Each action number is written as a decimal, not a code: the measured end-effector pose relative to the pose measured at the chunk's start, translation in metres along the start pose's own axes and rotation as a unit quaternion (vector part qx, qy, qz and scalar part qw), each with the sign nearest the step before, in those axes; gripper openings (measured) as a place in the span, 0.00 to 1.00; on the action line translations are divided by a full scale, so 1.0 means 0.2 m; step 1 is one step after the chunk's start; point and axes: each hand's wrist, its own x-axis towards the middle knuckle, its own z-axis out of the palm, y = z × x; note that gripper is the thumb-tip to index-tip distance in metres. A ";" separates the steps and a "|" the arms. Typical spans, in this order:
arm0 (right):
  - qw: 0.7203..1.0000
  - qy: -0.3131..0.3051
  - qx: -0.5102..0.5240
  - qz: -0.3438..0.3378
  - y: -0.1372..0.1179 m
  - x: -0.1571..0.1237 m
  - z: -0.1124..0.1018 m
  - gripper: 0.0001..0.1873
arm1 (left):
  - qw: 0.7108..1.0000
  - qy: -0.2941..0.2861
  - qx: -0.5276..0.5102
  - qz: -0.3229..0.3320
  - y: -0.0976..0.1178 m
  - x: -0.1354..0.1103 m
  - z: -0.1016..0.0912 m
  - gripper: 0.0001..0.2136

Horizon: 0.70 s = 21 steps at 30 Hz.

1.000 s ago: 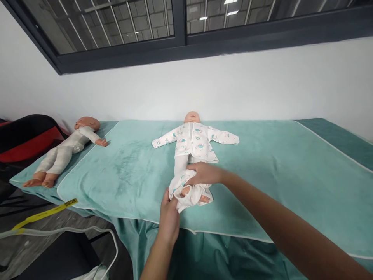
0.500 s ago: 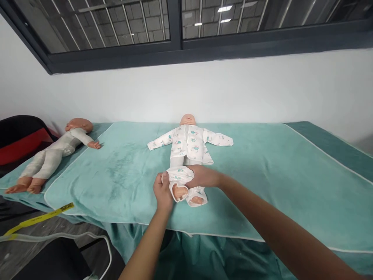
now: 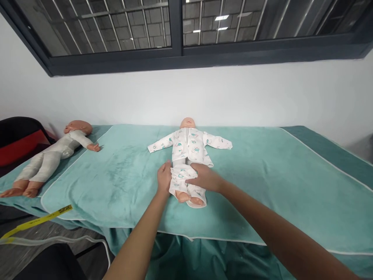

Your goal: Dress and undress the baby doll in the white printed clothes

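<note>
A baby doll lies on its back in the middle of a teal towel, head toward the wall. It wears a white printed jacket with the sleeves spread. White printed trousers cover its legs, and both bare feet stick out at the bottom. My left hand grips the trousers at the doll's left-side hip. My right hand holds the trousers on the other side, fingers pinched on the cloth.
A second doll in a plain cream suit lies at the towel's left end. A black and red seat stands behind it. A yellow tape and a white cable hang below the table's front edge.
Both hands have slid the trousers up the doll's legs, from bunched at the feet to the hips. The feet now show below the hems.
</note>
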 end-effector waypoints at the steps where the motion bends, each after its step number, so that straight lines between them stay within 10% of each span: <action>1: 1.000 0.011 -0.005 -0.003 0.01 0.01 -0.01 0.13 | 1.000 -0.018 0.009 -0.003 0.00 0.00 -0.01 0.20; 7: 0.996 0.085 0.024 0.028 0.02 0.03 0.01 0.15 | 0.995 -0.082 0.054 -0.012 0.03 0.04 -0.08 0.08; 12: 0.973 0.070 0.221 -0.013 0.01 0.05 -0.05 0.18 | 0.986 -0.096 0.133 0.032 0.09 0.09 -0.04 0.25; 16: 0.983 0.185 0.008 0.004 0.03 0.12 -0.03 0.14 | 0.939 -0.112 0.306 0.108 0.11 0.08 0.10 0.31; 21: 0.954 0.145 -0.252 0.069 0.03 0.19 0.05 0.13 | 0.889 -0.093 0.438 0.095 0.11 0.05 0.18 0.25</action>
